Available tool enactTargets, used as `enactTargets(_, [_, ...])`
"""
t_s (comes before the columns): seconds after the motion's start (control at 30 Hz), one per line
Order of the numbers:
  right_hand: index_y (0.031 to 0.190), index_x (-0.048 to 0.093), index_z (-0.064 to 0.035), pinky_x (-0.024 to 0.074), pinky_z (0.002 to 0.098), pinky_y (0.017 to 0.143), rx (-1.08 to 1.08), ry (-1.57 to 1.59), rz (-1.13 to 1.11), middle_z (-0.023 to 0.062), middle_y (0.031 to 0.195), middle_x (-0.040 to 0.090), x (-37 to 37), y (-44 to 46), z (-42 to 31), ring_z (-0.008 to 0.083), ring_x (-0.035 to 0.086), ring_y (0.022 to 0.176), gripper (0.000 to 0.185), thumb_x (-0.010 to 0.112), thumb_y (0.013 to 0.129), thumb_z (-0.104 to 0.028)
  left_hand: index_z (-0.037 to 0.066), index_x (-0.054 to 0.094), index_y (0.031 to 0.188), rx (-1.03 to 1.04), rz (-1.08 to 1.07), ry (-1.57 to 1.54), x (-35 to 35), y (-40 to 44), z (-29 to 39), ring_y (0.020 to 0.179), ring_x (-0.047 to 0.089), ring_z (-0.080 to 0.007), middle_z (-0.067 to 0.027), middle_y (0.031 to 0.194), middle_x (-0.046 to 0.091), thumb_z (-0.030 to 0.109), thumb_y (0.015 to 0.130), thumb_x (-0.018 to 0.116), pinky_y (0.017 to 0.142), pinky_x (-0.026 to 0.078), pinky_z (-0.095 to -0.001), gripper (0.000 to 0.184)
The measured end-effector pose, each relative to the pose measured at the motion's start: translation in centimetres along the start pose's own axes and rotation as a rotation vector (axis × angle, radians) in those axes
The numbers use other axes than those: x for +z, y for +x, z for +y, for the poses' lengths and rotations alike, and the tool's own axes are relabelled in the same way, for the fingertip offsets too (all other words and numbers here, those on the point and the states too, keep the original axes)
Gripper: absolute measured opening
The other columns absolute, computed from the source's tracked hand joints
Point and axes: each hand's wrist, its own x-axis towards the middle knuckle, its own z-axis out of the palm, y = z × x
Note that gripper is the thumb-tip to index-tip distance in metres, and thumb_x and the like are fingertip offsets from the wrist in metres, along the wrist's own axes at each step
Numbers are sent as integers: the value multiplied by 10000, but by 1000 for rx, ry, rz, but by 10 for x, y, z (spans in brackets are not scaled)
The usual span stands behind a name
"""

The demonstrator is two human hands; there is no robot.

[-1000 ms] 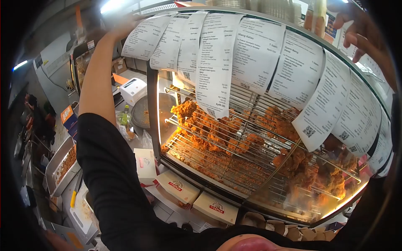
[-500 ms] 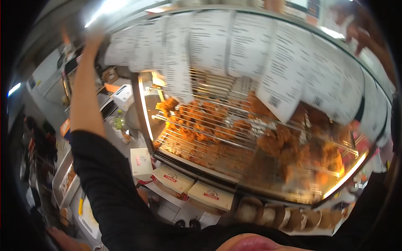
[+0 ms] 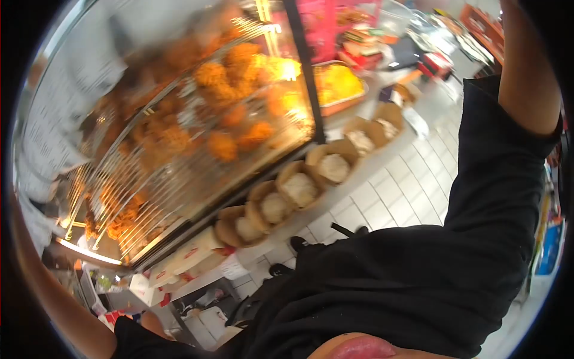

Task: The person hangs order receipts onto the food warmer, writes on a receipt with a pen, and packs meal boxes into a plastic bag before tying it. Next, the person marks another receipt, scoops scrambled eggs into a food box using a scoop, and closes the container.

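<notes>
Case [image 3: 309, 78] filled eleven o'clock, floor [image 3: 394, 197] lay open at three

Left hand and right hand were both out of view, so I could not tell their spread or grip. The left arm [image 3: 66, 314] rose along the rim from eight to nine, near the receipts [image 3: 66, 113]; the right arm [image 3: 529, 78] met the picture's edge at two. Chicken [image 3: 224, 84] sat inside the case. Bowls [image 3: 317, 157] of rice [image 3: 299, 188] lined its lower edge, boxes [image 3: 185, 263] at eight, leaving a narrow counter strip [image 3: 353, 182]
</notes>
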Motion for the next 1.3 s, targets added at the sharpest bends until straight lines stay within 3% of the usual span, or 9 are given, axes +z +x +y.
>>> enactTargets(0.07, [1042, 650, -11, 519, 237, 695, 41, -70, -43, 121, 978, 667, -31, -68, 1, 173, 662, 837, 171, 608, 875, -6, -72, 362, 1273, 204, -7, -115, 32, 29, 59, 1094, 515, -279, -199, 1245, 418, -46, 815, 487, 1011, 476, -394, 476])
enactTargets(0.17, [1031, 660, -14, 517, 232, 690, 97, -140, -105, 117, 968, 673, -77, -158, 3, 168, 665, 827, 166, 609, 873, 4, 14, 499, 1253, -480, -309, -309, 44, 93, 211, 1142, 542, -274, -154, 1274, 508, 28, 871, 544, 989, 463, -396, 384])
enactTargets(0.37, [1009, 680, -19, 514, 222, 678, 507, -90, -125, 107, 947, 684, -131, -338, 21, 158, 671, 807, 162, 611, 869, 24, 110, 633, 1108, -28, -581, -1140, 78, 217, 383, 1057, 572, -253, -44, 1180, 587, 129, 856, 630, 936, 447, -423, 252])
enactTargets(0.53, [1025, 674, -40, 514, 297, 650, 1359, 532, -102, 54, 918, 702, -43, -506, 40, 144, 651, 749, 212, 579, 943, -210, 66, 608, 1121, -291, -973, -1725, 149, 225, 496, 1037, 597, -256, -86, 1136, 614, 117, 901, 588, 894, 481, -357, 227])
enactTargets(0.6, [1031, 673, -82, 513, 254, 679, 1492, 737, -50, 25, 867, 693, 38, -580, 48, 98, 638, 756, 212, 602, 937, -258, 38, 597, 1086, -828, -887, -2204, 170, 228, 550, 967, 628, -204, -90, 1076, 632, 170, 959, 543, 839, 498, -314, 191])
enactTargets(0.83, [1253, 472, -9, 404, 418, 996, 1315, 532, -111, 199, 1251, 515, 243, -631, 45, 365, 481, 1175, 626, 757, 781, -305, 33, 553, 1126, -1969, -715, -2066, 271, 261, 727, 941, 620, -150, -97, 1049, 638, 220, 1006, 472, 784, 503, -282, 236])
enactTargets(1.07, [1104, 549, -35, 461, 365, 880, 1473, 636, 45, 136, 1135, 563, 210, -752, 183, 286, 574, 1010, 321, 682, 820, -102, 28, 575, 1075, -1711, -710, -2085, 414, 373, 784, 779, 625, -142, -99, 900, 658, 159, 993, 478, 666, 489, -274, 182])
enactTargets(1.2, [998, 645, -6, 529, 290, 727, 1855, 599, 49, 103, 901, 700, 146, -858, 268, 172, 677, 799, 199, 569, 949, -183, 3, 527, 1173, -1355, -441, -1644, 501, 460, 792, 1032, 577, -261, -163, 1142, 576, 121, 949, 530, 863, 468, -360, 253])
enactTargets(1.3, [1086, 602, 28, 532, 291, 767, 2001, 798, 180, 111, 893, 678, 126, -898, 315, 174, 661, 857, 279, 553, 973, -222, 17, 411, 1311, -1559, -319, -1569, 572, 506, 797, 1204, 483, -268, -163, 1322, 467, 225, 947, 572, 947, 431, -370, 449])
